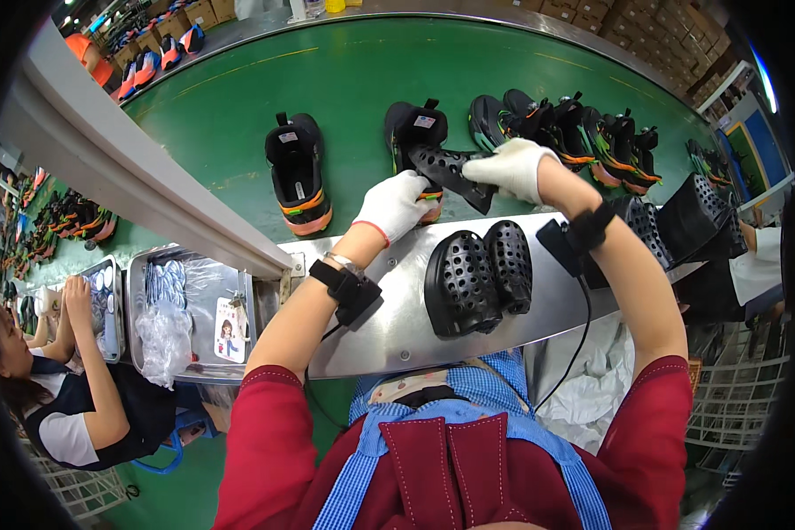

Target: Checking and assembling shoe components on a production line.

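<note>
My left hand (393, 208), in a white knit glove, is closed on the heel end of a black running shoe (415, 119) with an orange and green sole, standing on the green belt. My right hand (512, 170), gloved too, grips a black perforated plastic shoe insert (455, 177). That insert slants over the shoe's opening; how far its tip reaches inside is hidden. A second black shoe (296, 172) stands to the left, its opening unfilled. Two more perforated inserts (477, 278) lie side by side on the metal ledge before me.
Several similar shoes (556, 132) crowd the belt (362, 71) at the right. More black inserts (689, 221) stack at the ledge's right end. A white post (141, 150) rises at left, beside a metal tray (212, 353) holding plastic bags. A seated co-worker (71, 371) works at far left.
</note>
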